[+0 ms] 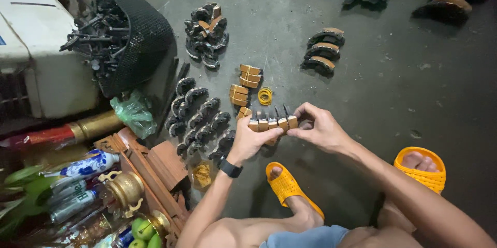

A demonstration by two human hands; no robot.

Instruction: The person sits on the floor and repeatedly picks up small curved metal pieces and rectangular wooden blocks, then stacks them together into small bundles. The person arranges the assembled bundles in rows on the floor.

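I held one row of five tan-lined brake shoes (273,123) between my two hands. Three bundles of them (242,86) lay on the floor (beside one coil of yellow rubber bands (265,96)), and perhaps six dark curved pairs (325,51) further off.

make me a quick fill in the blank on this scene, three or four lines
1. Both hands, the left hand and the right hand, hold a row of small ____-coloured blocks between them.
2. The slippers on the feet are ____.
3. A watch sits on the ____ wrist.
4. The black basket lies tipped on its ____.

Missing words: tan; yellow; left; side
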